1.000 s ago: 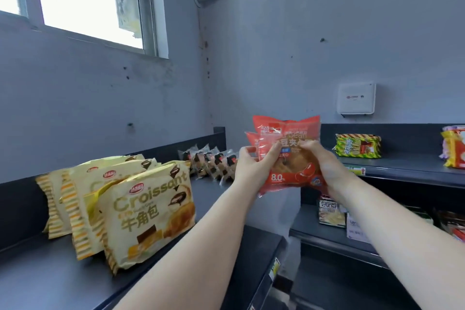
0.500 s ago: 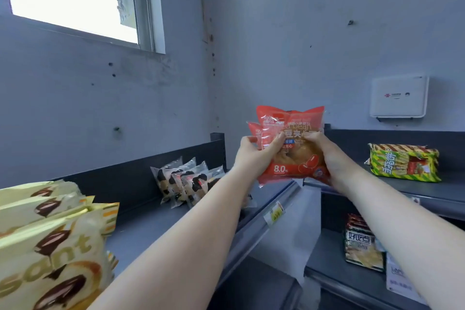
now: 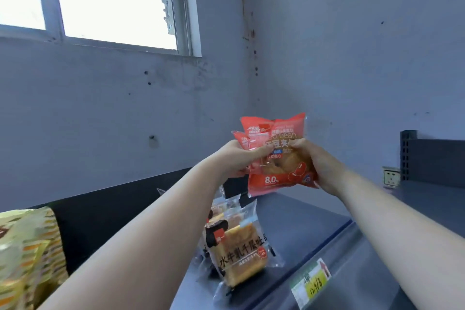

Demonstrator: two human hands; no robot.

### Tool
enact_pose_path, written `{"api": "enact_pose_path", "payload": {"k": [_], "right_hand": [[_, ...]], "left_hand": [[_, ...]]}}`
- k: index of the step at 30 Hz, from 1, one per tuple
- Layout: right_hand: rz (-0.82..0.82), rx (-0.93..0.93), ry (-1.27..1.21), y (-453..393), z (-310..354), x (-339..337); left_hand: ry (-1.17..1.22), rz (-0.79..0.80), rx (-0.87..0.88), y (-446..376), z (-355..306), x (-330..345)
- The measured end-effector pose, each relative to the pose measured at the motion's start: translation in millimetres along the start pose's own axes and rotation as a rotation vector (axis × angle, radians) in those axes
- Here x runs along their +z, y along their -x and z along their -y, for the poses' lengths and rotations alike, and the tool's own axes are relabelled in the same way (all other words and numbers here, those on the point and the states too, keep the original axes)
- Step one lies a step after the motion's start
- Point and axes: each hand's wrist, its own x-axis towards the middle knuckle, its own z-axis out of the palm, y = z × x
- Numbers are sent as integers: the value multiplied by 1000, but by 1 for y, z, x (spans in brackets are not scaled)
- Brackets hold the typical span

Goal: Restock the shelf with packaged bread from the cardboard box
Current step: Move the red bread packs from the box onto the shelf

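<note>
Above the shelf, mid-air: both hands carry a small stack of red bread packets [image 3: 278,158] between them, held upright with the printed faces toward the camera.
Left hand [image 3: 235,158]: grips the stack's left edge, thumb across the front film; at least two packets overlap here, the rear one peeking out to the left.
Right hand [image 3: 314,161]: curled round the right edge, thumb on the front, fingers hidden behind the packets.
Where the packets are: raised over the bare far stretch of the dark shelf [image 3: 297,224], near the corner of the grey walls, touching nothing below.
Handling, as I judge it: light, puffy film bags with soft buns inside; the film looks slick, so stacked packets could slide against each other. Squeezing hard would crush the bread.
Where to hold: by the side edges or the crimped seams, as now, with pressure from both sides to keep the stack together.
Nearest neighbour: a row of clear toast packets [image 3: 239,246] stands on edge on the shelf just below and left of the hands.
Farther left: yellow croissant bags [image 3: 27,254] at the frame's edge, blurred.
Shelf front: a green and white price tag [image 3: 312,282] clipped to the rail.
Right side: another dark shelf unit [image 3: 432,158] with a wall socket [image 3: 391,176] beside it.
Cardboard box: not in view.
Next step, likely: lower the stack onto the bare space beside the toast row.
</note>
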Motion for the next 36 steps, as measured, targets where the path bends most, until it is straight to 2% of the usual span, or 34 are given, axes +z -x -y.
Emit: {"api": "enact_pose_path", "payload": {"k": [9,14,16,18,20,22,25,27,29,31,33,36], "right_hand": [[128,121,-25,-76,-36,-11],[217,165,-70,-109,-62,-16],[257,236,-95,-120,-79,-16],[363,325,-69,-124,-101,-11],[445,347,-22,-125,-121,-5],[462,330,-36,-131,-134,-5],[477,305,-14,-139,-127,-7],[479,283,8,-141,-121,-10],[520,269,44,-141,-117,-13],[556,258,84,-140,-116,-10],[540,257,111,-140,-117,-7],[404,288,138,-140,-116,-3]], "left_hand": [[-53,25,-172,-65,27,-10],[-309,-12,-264,-81,32,-10],[-473,7,-397,-85,35,-9],[-653,6,-533,-90,39,-6],[-742,-36,-583,-92,45,-4],[-749,-90,-592,-94,47,1],[-620,-212,-592,-97,46,2],[-539,-335,-547,-96,44,1],[-583,-425,-472,-94,44,-1],[-747,-403,-406,-92,46,1],[-883,-343,-415,-88,50,6],[-903,-343,-407,-85,54,11]]}}
